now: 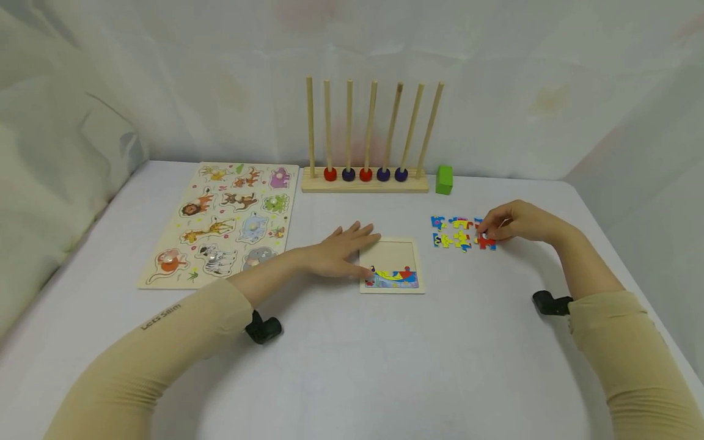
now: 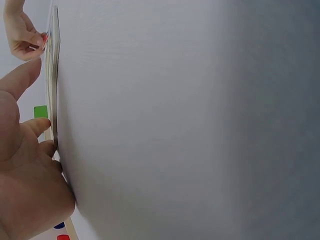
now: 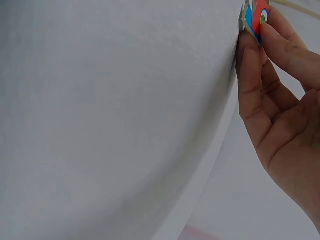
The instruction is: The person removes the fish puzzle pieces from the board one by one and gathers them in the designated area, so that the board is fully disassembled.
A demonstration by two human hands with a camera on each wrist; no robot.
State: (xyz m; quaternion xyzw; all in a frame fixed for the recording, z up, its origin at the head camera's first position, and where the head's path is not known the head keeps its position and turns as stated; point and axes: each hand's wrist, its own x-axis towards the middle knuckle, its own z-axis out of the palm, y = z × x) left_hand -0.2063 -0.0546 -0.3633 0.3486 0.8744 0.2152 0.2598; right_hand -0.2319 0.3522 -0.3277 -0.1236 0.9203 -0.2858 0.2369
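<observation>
On tbl (image 1: 330,379), R hand (image 1: 519,221) pinches red/blue puzzle pc (image 3: 258,16) w/ white-green spot, L hand (image 1: 340,252) splayed at tray (image 1: 392,255).

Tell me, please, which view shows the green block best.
The head view: the green block sits there unobstructed beside the rack. The left wrist view shows only a green patch near its left edge; the right wrist view shows none of it.

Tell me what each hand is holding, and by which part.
The right hand pinches a red and blue puzzle piece by its edge, between thumb and finger. The left hand grips nothing; it lies spread at the puzzle tray's left side.
</observation>
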